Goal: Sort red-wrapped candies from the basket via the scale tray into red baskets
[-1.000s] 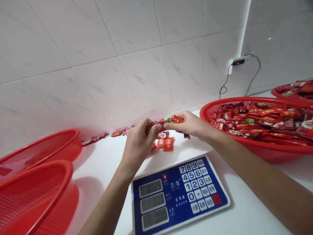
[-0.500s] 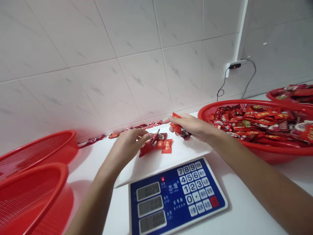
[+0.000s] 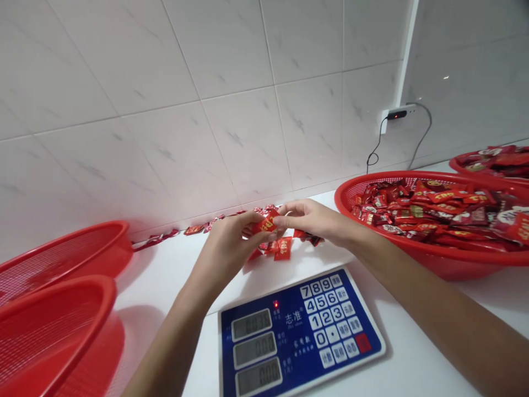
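Between my two hands, above the white weighing pan [image 3: 301, 262], is a red wrapped candy [image 3: 268, 221] with yellow print. My left hand [image 3: 233, 240] pinches it from the left with thumb and fingers. My right hand [image 3: 316, 220] is closed on its right side with thumb and forefinger. More red and dark wrapped candies [image 3: 308, 237] show under my right palm; whether its lower fingers grip them is hidden. On the pan below lies a flat red candy [image 3: 283, 248], with others partly behind my left hand. The blue scale panel [image 3: 295, 331] faces me, its top readout faint.
A big red basket [image 3: 413, 242] heaped with wrapped candies stands at right, another [image 3: 491, 162] behind it. Two red baskets, one far [image 3: 119, 234] and one near [image 3: 103, 292], stand at left. Candies [image 3: 194, 229] line the tiled wall, which carries a socket [image 3: 399, 114] with cables.
My right hand has moved left to meet my left hand, and both now pinch one red candy. My left hand has shifted slightly right and up. The top readout has changed.
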A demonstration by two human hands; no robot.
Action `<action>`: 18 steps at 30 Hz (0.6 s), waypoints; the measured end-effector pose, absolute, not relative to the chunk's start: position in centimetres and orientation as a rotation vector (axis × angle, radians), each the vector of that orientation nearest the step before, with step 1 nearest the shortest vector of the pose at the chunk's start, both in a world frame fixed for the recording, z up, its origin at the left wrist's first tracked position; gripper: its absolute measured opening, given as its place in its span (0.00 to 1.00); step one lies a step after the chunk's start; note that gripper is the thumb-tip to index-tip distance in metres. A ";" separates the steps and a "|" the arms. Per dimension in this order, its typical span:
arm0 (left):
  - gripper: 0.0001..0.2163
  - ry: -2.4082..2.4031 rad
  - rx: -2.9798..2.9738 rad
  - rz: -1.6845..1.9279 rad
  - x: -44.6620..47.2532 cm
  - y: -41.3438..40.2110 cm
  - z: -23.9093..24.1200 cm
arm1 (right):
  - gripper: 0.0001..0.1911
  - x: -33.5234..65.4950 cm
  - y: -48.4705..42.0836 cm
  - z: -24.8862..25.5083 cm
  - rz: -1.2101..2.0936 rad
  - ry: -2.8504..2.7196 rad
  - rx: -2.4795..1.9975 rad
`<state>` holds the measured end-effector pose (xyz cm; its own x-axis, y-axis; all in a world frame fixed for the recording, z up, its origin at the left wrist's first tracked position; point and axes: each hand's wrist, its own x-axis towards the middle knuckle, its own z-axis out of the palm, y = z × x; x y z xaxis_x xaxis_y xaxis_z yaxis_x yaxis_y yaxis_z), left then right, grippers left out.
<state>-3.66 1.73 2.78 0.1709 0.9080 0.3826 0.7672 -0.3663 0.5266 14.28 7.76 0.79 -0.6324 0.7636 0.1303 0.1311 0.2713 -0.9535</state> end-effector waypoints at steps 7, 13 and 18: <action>0.11 1.492 2.141 0.980 -3.9 1.9 2.6 | 0.13 14.9 7.6 1.5 1.248 -1.959 -0.808; 0.11 1.631 2.233 0.982 -3.3 1.6 2.8 | 0.14 14.9 7.9 1.3 1.252 -1.974 -0.810; 0.07 1.579 2.173 1.125 -3.2 1.9 2.3 | 0.16 14.7 8.2 1.1 1.314 -1.885 -0.826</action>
